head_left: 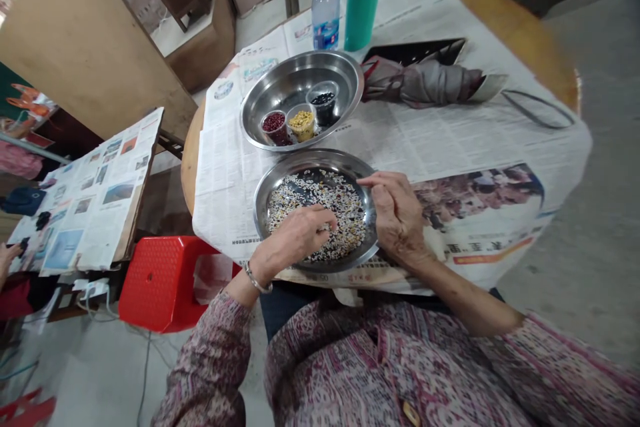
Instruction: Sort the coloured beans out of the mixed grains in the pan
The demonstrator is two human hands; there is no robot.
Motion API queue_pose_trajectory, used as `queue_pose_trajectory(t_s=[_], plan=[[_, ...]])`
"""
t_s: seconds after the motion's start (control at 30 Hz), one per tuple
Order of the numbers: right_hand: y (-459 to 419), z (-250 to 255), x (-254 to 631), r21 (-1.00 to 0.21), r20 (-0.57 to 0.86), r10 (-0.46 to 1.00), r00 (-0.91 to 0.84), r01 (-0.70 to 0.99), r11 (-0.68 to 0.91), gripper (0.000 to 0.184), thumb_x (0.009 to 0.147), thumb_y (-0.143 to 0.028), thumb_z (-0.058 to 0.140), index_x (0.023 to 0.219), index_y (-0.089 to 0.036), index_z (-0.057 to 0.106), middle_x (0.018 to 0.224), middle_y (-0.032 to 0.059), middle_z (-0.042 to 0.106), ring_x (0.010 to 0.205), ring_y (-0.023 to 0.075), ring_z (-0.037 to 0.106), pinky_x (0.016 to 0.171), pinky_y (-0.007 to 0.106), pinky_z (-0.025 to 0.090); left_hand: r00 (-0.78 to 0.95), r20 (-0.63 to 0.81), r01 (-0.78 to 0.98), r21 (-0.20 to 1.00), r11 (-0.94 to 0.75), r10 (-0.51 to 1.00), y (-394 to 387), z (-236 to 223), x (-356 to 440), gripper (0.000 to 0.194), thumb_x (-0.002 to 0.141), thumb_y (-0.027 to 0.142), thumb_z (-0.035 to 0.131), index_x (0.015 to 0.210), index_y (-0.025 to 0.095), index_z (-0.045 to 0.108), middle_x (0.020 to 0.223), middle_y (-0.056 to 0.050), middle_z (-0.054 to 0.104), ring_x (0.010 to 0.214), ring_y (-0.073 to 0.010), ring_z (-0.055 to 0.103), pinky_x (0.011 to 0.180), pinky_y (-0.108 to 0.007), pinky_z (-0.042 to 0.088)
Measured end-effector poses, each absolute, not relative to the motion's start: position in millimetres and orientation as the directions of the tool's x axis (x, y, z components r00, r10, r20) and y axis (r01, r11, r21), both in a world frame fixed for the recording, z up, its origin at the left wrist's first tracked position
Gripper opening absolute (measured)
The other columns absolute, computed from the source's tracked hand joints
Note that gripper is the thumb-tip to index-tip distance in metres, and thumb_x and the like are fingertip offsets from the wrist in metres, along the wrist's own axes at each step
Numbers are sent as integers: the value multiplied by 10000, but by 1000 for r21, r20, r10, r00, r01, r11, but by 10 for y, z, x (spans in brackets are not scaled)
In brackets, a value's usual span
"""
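left hand [295,237]: curled, fingertips among mixed grains [330,197], grip unclear | right hand [397,213]: released, on right rim of steel bowl [315,159] | left hand nearer grains

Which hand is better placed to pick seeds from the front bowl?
Probably the left hand: its fingertips are among the mixed seeds in the steel bowl, while the right hand only reaches the rim.

Mixed grains [325,197], thinly spread, steel bowl [311,160]
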State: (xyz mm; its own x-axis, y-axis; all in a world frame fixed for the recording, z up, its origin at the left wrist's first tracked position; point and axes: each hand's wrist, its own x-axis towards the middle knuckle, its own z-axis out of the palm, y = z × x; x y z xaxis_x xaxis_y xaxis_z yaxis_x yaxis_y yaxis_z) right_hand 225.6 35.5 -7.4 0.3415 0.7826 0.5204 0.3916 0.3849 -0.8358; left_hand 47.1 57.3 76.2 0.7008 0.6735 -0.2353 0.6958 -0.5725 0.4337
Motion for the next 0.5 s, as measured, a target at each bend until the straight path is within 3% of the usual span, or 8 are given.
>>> queue_pose_trajectory(t_s=[0.27, 0.5], plan=[[344, -68, 2249, -840, 513, 784, 349, 394, 375, 321, 1026, -401, 424, 973, -249, 702, 1009, 105, 665, 1017, 263, 629, 931, 518, 511, 709, -261, 704, 316, -636, 655, 260, 957, 106, 186, 1033, 239, 503, 1017, 216, 687, 1096, -29, 711, 1067, -167, 652, 1023, -333, 510], [346, -90, 2258, -836, 516, 786, 342, 400, 375, 308, 1020, -397, 440, 970, -257, 709, 1008, 105, 664, 1017, 275, 632, 928, 532, 506, 677, -383, 734, 286, -617, 628, 216, 864, 62, 239, 1011, 199, 502, 930, 213, 726, 931, -16, 731, 883, -150, 674, 824, -270, 525]])
